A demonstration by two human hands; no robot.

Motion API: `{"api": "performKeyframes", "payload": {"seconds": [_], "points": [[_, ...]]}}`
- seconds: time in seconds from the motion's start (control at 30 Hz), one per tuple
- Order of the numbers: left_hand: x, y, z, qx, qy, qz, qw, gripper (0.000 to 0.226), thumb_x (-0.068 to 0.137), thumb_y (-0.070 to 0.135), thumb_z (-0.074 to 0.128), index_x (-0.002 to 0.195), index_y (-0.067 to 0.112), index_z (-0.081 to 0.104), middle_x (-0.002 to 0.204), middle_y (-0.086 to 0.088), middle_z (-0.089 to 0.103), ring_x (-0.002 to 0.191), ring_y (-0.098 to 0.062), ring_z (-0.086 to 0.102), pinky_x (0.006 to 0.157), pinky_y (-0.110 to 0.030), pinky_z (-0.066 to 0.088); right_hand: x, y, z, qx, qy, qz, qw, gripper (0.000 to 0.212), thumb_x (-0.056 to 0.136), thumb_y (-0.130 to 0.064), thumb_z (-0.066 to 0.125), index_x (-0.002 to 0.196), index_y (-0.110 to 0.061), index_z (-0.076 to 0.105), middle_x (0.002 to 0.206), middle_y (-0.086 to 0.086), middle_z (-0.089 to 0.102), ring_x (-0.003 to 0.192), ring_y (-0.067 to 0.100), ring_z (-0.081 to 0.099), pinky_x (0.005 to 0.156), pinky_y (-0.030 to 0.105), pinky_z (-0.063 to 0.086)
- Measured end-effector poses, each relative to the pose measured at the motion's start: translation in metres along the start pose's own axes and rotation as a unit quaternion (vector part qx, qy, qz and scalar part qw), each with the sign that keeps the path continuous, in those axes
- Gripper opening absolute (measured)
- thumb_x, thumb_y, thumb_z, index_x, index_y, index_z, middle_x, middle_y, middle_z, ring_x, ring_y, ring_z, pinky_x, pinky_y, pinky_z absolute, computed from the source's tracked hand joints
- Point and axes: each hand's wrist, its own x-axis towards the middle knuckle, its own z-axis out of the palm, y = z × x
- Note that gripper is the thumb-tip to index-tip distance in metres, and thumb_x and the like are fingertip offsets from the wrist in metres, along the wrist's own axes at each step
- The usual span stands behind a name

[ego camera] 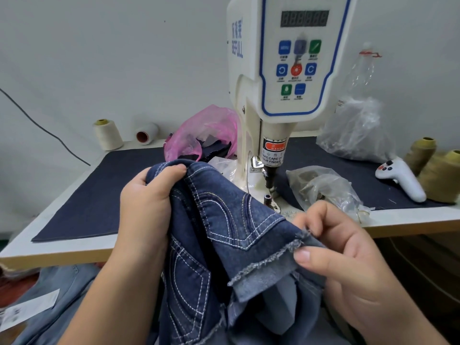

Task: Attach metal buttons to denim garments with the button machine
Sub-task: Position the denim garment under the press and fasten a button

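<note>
Two hands are on the dark denim garment (224, 245) at the centre and lower middle of the frame, in front of the counter's (62, 252) near edge. My left hand (146, 202) grips a stitched, bunched edge, fingers curled over it, thumb on top. My right hand (348, 257) pinches the frayed hem between thumb and bent fingers. The white button machine (286, 70) stands at the upper centre, its control panel facing me, its post just behind the garment. Clear bags (323, 185) of small metal parts lie to the right, thread cones (107, 134) at the left back.
</note>
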Motion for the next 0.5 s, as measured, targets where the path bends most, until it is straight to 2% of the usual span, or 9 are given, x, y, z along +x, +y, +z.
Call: {"api": "performKeyframes", "payload": {"seconds": [0.07, 0.13, 0.2, 0.3, 0.37, 0.43, 0.5], "points": [[0.001, -0.001, 0.001, 0.002, 0.002, -0.004, 1.0, 0.007, 0.08, 0.016, 0.073, 0.086, 0.013, 0.077, 0.082, -0.01, 0.076, 0.07, -0.018, 0.07, 0.057, -0.026, 0.058, 0.0, -0.002, -0.002, -0.008, 0.002, 0.026, 1.0, 0.024, 0.061, -0.006, 0.074, 0.079, -0.016, 0.062, 0.077, 0.009, 0.062, 0.067, 0.017, 0.058, 0.061, 0.025, 0.051], [0.002, -0.002, 0.001, 0.003, 0.002, -0.005, 1.0, 0.007, 0.08, 0.016, 0.073, 0.085, 0.013, 0.077, 0.079, -0.008, 0.075, 0.068, -0.016, 0.07, 0.055, -0.025, 0.056, -0.001, -0.003, -0.005, -0.065, 0.001, 0.048, 0.997, 0.022, 0.059, -0.012, 0.077, 0.077, -0.016, 0.065, 0.073, 0.01, 0.06, 0.065, 0.019, 0.055, 0.06, 0.023, 0.048], [0.003, -0.002, 0.002, 0.004, -0.002, -0.002, 1.0, 0.008, 0.079, 0.016, 0.074, 0.085, 0.015, 0.078, 0.078, -0.007, 0.075, 0.067, -0.016, 0.07, 0.054, -0.024, 0.056, -0.002, -0.005, -0.007, -0.106, 0.005, 0.051, 0.993, 0.02, 0.058, -0.016, 0.078, 0.068, -0.018, 0.062, 0.066, 0.008, 0.05, 0.06, 0.017, 0.044, 0.054, 0.022, 0.039], [0.005, -0.001, 0.002, 0.009, -0.009, -0.001, 1.0, 0.009, 0.077, 0.018, 0.075, 0.085, 0.017, 0.078, 0.08, -0.008, 0.076, 0.069, -0.017, 0.071, 0.056, -0.026, 0.057, -0.003, -0.007, -0.011, -0.12, -0.02, 0.035, 0.992, 0.025, 0.062, -0.014, 0.077, 0.061, -0.023, 0.053, 0.064, 0.01, 0.038, 0.058, 0.022, 0.029, 0.052, 0.032, 0.024], [0.006, -0.001, 0.001, 0.008, -0.011, -0.004, 1.0, 0.011, 0.076, 0.019, 0.075, 0.086, 0.017, 0.078, 0.083, -0.009, 0.076, 0.071, -0.018, 0.071, 0.058, -0.028, 0.057, -0.004, -0.008, -0.012, -0.124, -0.057, 0.001, 0.991, 0.03, 0.069, -0.009, 0.074, 0.061, -0.024, 0.048, 0.065, 0.005, 0.039, 0.058, 0.022, 0.029, 0.053, 0.028, 0.025], [0.01, -0.001, 0.0, 0.005, -0.01, -0.006, 1.0, 0.011, 0.075, 0.018, 0.075, 0.085, 0.017, 0.079, 0.082, -0.007, 0.077, 0.07, -0.017, 0.071, 0.056, -0.025, 0.056, -0.004, -0.009, -0.012, -0.138, -0.077, -0.035, 0.987, 0.037, 0.073, -0.006, 0.073, 0.06, -0.023, 0.043, 0.067, 0.0, 0.043, 0.059, 0.016, 0.035, 0.055, 0.022, 0.033], [0.013, -0.002, 0.0, -0.009, -0.013, -0.017, 1.0, 0.01, 0.075, 0.017, 0.074, 0.084, 0.017, 0.079, 0.081, -0.006, 0.077, 0.069, -0.016, 0.071, 0.056, -0.025, 0.056, -0.005, -0.01, -0.013, -0.15, -0.081, -0.055, 0.984, 0.042, 0.076, -0.011, 0.079, 0.061, -0.023, 0.042, 0.069, 0.0, 0.045, 0.06, 0.014, 0.04, 0.058, 0.02, 0.039]]}}
